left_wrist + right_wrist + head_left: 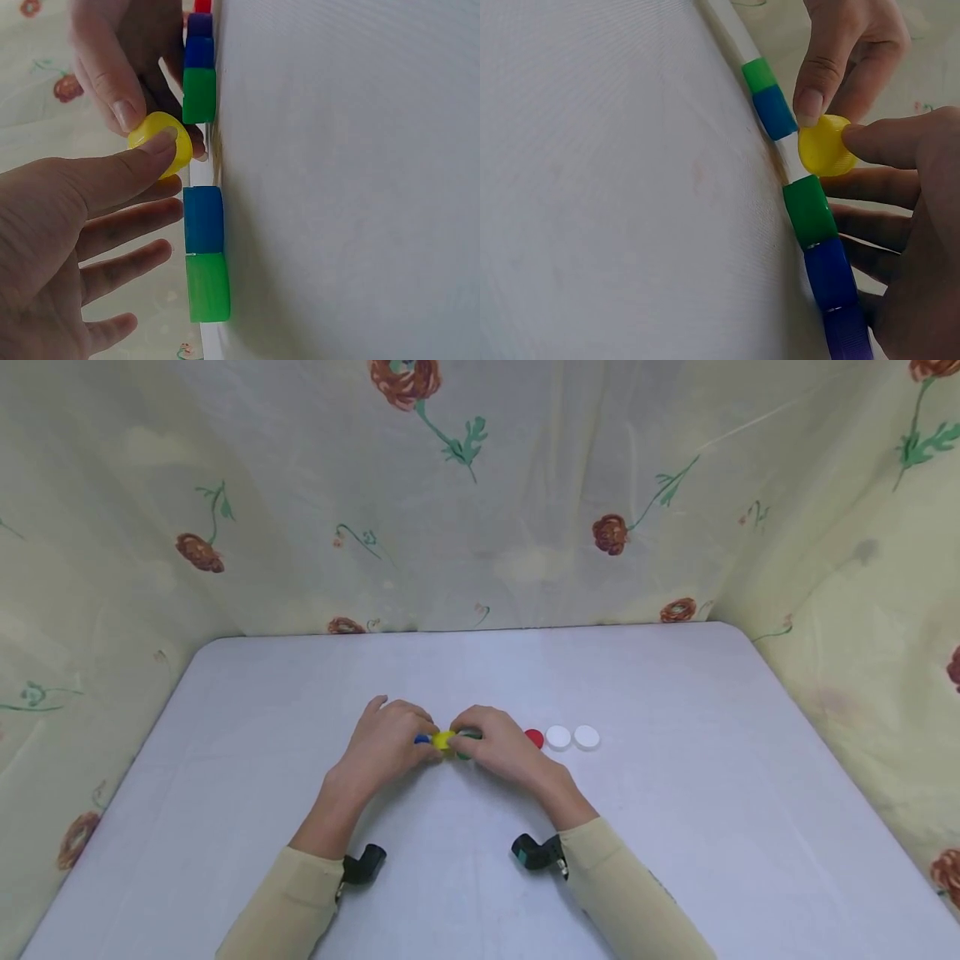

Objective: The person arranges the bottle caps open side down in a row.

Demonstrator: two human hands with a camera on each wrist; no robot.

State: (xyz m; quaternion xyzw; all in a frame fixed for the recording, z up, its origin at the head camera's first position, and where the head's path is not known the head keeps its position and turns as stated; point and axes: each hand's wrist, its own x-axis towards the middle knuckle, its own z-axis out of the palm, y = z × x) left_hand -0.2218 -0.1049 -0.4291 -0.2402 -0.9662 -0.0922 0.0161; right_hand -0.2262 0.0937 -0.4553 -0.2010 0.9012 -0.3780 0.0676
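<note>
A yellow bottle cap [443, 741] is held between both hands, just above a row of caps on the table. My left hand [388, 737] pinches it, the thumb across its face in the left wrist view. From the other side, my right hand [504, 745] also pinches this cap [826, 146] with thumb and fingers. Below it the row has a gap. On the left of the gap stand a blue cap [204, 220] and a light green cap [208, 288]. Towards the right come a green cap [810, 211], a dark blue cap [830, 274] and a purple cap [847, 334].
Further right the row continues with a red cap [534, 737] and two white caps, one white cap [558, 737] beside the other. All lie on a white-covered table [675, 827]. Flowered curtains [510, 527] hang behind the table and along its sides.
</note>
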